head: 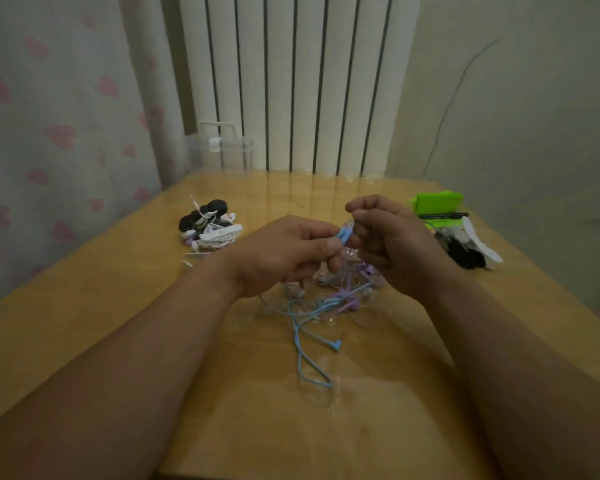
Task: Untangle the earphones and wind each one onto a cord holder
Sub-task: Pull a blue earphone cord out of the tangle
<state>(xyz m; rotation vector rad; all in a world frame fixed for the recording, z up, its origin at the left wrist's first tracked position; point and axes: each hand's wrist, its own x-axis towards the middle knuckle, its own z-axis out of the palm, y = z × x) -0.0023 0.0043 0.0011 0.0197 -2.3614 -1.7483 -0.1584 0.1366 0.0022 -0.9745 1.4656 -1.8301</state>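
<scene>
My left hand (284,254) pinches a small blue cord holder or earphone piece (344,233) above the middle of the wooden table (118,306). My right hand (388,244) is curled close beside it and pinches the same piece or its cord; which one I cannot tell. A blue earphone cord (305,344) trails from under my hands toward me in loops, its plug (336,345) lying on the table. A tangle of purple and pale earphones (347,292) sits under my hands.
A heap of wound earphones, black and white (210,225), lies at the back left. At the back right are a green box (437,209), a black pen and white and black holders (471,247). A clear container (222,150) stands before the radiator.
</scene>
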